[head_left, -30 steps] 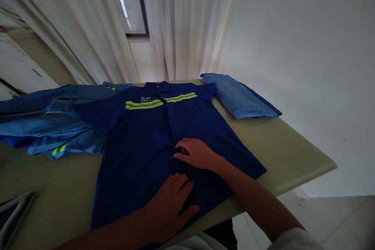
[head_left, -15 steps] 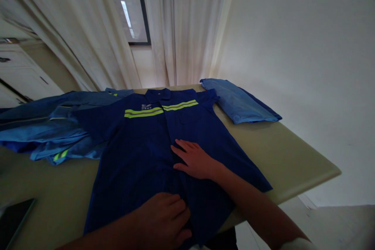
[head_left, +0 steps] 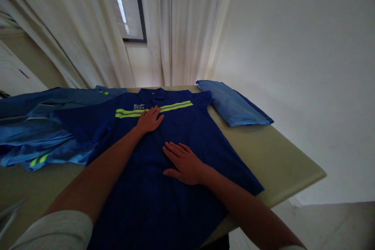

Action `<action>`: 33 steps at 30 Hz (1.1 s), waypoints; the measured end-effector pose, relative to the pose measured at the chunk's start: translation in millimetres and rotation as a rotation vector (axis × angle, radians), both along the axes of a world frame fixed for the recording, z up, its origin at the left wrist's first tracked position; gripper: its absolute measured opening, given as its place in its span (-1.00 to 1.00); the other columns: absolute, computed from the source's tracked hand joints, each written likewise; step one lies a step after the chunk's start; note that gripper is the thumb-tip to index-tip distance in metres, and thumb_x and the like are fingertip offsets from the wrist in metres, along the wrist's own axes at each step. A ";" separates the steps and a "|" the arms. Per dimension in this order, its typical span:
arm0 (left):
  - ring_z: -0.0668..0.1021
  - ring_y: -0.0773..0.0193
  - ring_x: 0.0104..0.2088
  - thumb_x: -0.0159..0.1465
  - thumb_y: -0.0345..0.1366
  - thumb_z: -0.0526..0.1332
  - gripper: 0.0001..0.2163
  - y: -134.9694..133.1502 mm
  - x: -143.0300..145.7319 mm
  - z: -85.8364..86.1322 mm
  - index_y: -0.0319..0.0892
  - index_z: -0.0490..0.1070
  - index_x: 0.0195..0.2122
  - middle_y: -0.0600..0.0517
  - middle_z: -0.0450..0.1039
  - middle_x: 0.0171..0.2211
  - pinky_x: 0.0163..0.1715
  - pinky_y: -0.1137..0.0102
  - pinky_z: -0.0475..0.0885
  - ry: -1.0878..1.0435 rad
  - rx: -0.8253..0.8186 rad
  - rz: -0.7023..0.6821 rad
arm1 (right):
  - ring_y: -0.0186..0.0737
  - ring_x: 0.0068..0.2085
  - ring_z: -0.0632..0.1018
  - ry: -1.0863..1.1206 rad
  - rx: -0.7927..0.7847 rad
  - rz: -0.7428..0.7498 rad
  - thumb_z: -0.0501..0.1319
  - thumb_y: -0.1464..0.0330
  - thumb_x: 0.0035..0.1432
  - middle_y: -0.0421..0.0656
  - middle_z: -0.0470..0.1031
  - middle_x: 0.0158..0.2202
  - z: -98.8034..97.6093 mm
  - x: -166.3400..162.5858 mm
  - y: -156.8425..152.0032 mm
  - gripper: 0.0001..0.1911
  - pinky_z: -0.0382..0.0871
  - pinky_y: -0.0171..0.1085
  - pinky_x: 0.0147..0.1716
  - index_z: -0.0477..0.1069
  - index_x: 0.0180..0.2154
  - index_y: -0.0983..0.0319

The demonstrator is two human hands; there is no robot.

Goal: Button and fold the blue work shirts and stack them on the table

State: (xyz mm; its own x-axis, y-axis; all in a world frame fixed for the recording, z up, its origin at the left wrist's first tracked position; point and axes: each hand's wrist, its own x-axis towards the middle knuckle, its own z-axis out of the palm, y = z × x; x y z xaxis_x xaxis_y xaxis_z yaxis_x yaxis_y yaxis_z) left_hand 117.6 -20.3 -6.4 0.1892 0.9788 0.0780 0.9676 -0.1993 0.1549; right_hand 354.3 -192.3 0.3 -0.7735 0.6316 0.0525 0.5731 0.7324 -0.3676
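Both hands lay palm down on a dark blue short-sleeved shirt [head_left: 146, 175], which was spread front side up on the tabletop [head_left: 284, 158] beneath them. The left hand [head_left: 150, 120], farther out, had its fingers extended across the yellow-green stripe [head_left: 129, 113] by the front opening. The right hand [head_left: 185, 165], nearer the body, was spread flat with the thumb apart. Neither appeared to pinch any cloth; how hard they pressed could not be told.

Beyond the left hand was the collar [head_left: 158, 93]; to its left, one sleeve [head_left: 83, 121] overlapped a heap of lighter blue garments [head_left: 49, 136]. Beyond the right hand, off to the right, a folded blue garment [head_left: 237, 107] lay near the far edge.

For smoothing well, this pose seemed sound: one palm anchoring the cloth while the other stroked outward from the front opening, fingers flat and pressure light, so that the stripe halves stayed level. The overlapped sleeve looked the likeliest place for creases, and pulling too hard toward the body risked skewing the collar.
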 end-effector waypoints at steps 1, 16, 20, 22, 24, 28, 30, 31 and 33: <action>0.18 -0.11 0.51 0.53 0.00 -0.12 -0.39 4.0 -6.9 -5.7 -0.19 0.14 0.50 -0.19 0.05 0.54 0.45 -0.09 0.05 -0.001 0.001 0.000 | 0.00 0.56 0.03 0.013 -0.014 0.000 -0.02 -0.16 0.48 0.03 -0.07 0.58 0.0 0.0 2.2 -0.12 -0.11 0.08 0.52 -0.08 0.56 0.21; 0.36 -0.10 0.41 0.53 -0.08 -0.14 -0.41 23.5 -19.7 -12.6 -0.39 0.31 0.37 -0.31 0.31 0.41 0.42 0.02 0.15 0.002 0.117 -0.120 | 0.04 0.58 -0.05 -0.038 -0.046 -0.092 0.09 -0.21 0.39 -0.01 -0.20 0.60 11.4 22.4 -105.6 0.01 -0.18 0.07 0.54 -0.21 0.58 0.13; 0.33 -0.07 0.43 0.52 -0.11 -0.12 -0.42 8.2 -12.9 -14.7 -0.38 0.29 0.40 -0.28 0.28 0.43 0.42 0.08 0.16 0.026 0.115 -0.166 | 0.04 0.58 -0.04 -0.046 -0.016 -0.142 0.12 -0.16 0.42 -0.02 -0.19 0.60 4.3 25.9 -151.5 0.02 -0.15 0.11 0.54 -0.31 0.58 0.15; 0.23 -0.07 0.49 0.51 -0.06 -0.09 -0.37 -4.7 -10.6 -16.8 -0.38 0.17 0.47 -0.27 0.14 0.50 0.45 0.05 0.11 0.055 0.092 -0.185 | 0.09 0.57 -0.01 -0.042 0.018 -0.152 0.14 -0.14 0.40 0.01 -0.20 0.59 -3.6 23.2 -168.6 0.05 -0.12 0.13 0.53 -0.33 0.58 0.19; 0.18 -0.07 0.51 0.52 -0.03 -0.11 -0.35 -21.0 -7.9 -19.0 -0.37 0.11 0.50 -0.26 0.07 0.53 0.47 0.02 0.06 0.079 0.072 -0.206 | 0.10 0.55 0.08 -0.041 0.056 -0.133 0.13 -0.05 0.45 0.03 -0.11 0.58 -9.1 21.1 -184.5 -0.03 -0.01 0.12 0.51 -0.29 0.58 0.20; 0.14 -0.04 0.53 0.53 -0.01 -0.16 -0.33 -60.1 2.7 -21.5 -0.36 0.06 0.52 -0.23 0.03 0.54 0.50 0.03 0.00 0.090 0.061 -0.263 | 0.03 0.34 0.46 -0.032 0.055 -0.035 0.12 0.11 0.52 0.00 0.29 0.45 0.5 22.2 -201.1 -0.28 0.34 -0.04 0.33 -0.01 0.54 0.14; 0.14 -0.02 0.53 0.53 0.00 -0.16 -0.33 -79.1 9.8 -21.5 -0.33 0.07 0.52 -0.20 0.03 0.54 0.50 0.05 -0.02 0.080 0.064 -0.272 | 0.03 0.31 0.49 -0.003 0.017 -0.026 0.18 -0.01 0.46 -0.01 0.32 0.44 11.9 22.0 -194.0 -0.23 0.35 -0.05 0.32 0.07 0.52 0.12; 0.14 -0.01 0.53 0.53 0.01 -0.15 -0.33 -87.0 13.0 -21.1 -0.31 0.08 0.52 -0.19 0.04 0.54 0.51 0.07 -0.03 0.072 0.068 -0.273 | 0.05 0.36 0.44 0.011 0.009 -0.039 0.19 -0.07 0.43 0.00 0.27 0.47 16.7 20.8 -186.6 -0.17 0.29 -0.03 0.37 0.06 0.52 0.13; 0.16 0.00 0.52 0.52 0.02 -0.14 -0.33 -97.9 17.8 -19.1 -0.28 0.09 0.52 -0.18 0.06 0.54 0.51 0.09 -0.03 0.055 0.067 -0.270 | 0.11 0.49 0.23 0.016 0.011 -0.059 0.14 -0.17 0.40 0.06 0.07 0.54 21.5 16.6 -167.7 -0.06 0.12 0.05 0.46 -0.01 0.54 0.19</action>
State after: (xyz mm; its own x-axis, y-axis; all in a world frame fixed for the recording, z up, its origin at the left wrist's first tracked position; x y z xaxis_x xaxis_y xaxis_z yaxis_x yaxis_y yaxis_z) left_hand 135.4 -118.2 -25.5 0.4477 0.8856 0.1232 0.8849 -0.4586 0.0811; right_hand 370.9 -360.0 21.7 -0.7341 0.6752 0.0720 0.6093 0.7018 -0.3690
